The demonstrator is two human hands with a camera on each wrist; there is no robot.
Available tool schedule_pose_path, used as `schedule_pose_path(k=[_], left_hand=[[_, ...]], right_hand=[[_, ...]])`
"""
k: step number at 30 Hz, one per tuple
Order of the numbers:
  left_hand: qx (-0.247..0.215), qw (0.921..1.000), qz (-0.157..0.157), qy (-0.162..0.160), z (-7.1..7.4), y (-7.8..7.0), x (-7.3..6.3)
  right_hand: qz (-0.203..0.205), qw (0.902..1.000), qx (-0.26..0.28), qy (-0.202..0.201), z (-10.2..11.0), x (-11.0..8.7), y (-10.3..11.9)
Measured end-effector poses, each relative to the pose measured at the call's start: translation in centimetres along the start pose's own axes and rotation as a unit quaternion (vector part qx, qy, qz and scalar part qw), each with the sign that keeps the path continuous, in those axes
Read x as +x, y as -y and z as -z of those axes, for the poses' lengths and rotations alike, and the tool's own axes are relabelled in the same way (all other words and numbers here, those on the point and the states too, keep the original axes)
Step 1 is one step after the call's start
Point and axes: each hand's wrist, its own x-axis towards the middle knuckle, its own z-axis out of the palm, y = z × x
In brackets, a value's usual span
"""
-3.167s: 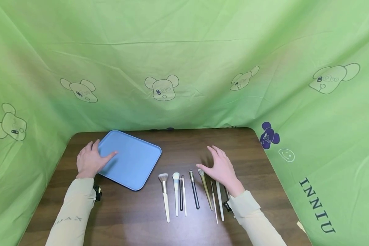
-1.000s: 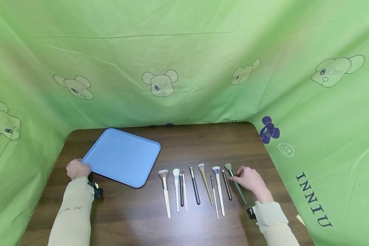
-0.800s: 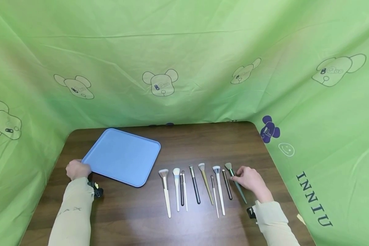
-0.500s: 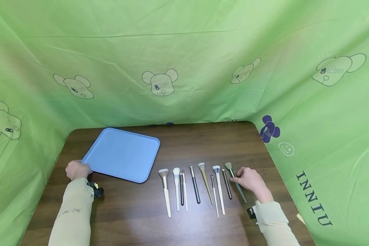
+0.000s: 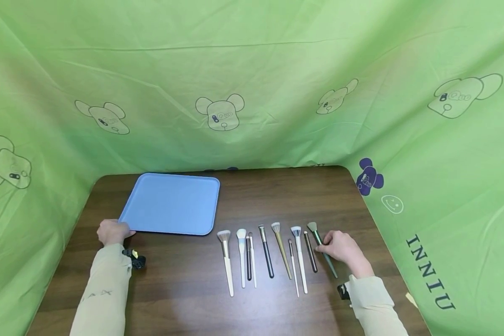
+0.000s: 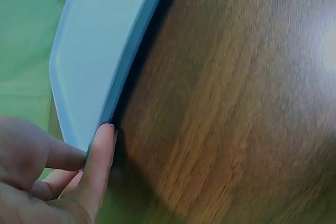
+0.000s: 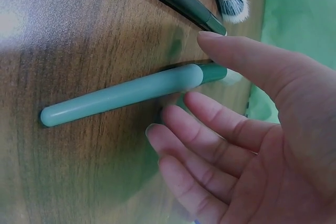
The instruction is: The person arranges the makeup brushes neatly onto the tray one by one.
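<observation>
My left hand (image 5: 112, 232) pinches the near left corner of a light blue tray (image 5: 172, 204). In the left wrist view the thumb lies along the outside of the tray's rim (image 6: 128, 51), with the fingers curled at the corner. On the right, my right hand (image 5: 341, 247) is around a green makeup brush (image 5: 330, 266) lying on the table. Seen from the right wrist, thumb and relaxed fingers stand on either side of the brush's handle (image 7: 121, 95), not closed on it. A short dark brush (image 5: 310, 253) lies just left of it.
Several more makeup brushes lie side by side, bristles away from me, from a wide white-handled brush (image 5: 227, 266) to a white brush (image 5: 300, 261). The wooden table (image 5: 185, 289) is enclosed by a green printed cloth (image 5: 252, 70) at the back and sides.
The tray has turned so its long edges run nearly level with the table's back edge; my left hand moved with its corner. Earlier, my right hand went from above the brushes to the green brush.
</observation>
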Motion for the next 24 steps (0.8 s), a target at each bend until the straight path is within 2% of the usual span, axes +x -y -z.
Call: schedule_pose_path(k=[3, 9, 12, 19, 24], left_hand=[[-0.004, 0.9999, -0.009, 0.011, -0.2, -0.2, -0.5], [0.047, 0.9945, -0.089, 0.029, -0.9, -0.5, -0.9], [0.052, 0.9910, -0.119, 0.032, -1.4, -0.8, -1.1], [0.028, 0.9895, -0.139, 0.028, -2.3, -1.3, -2.0], [0.010, 0.9893, -0.140, 0.038, -2.6, -1.4, -2.1]], right_hand=[[0.001, 1.0000, 0.001, 0.001, -0.1, 0.1, 0.0], [0.004, 1.0000, 0.005, -0.002, -0.4, 0.3, -0.1], [0.003, 1.0000, 0.007, -0.006, -0.5, 0.4, -0.1], [0.004, 0.9998, 0.009, -0.016, -0.4, 0.2, 0.1], [0.007, 0.9997, 0.010, -0.020, -0.5, 0.1, 0.2]])
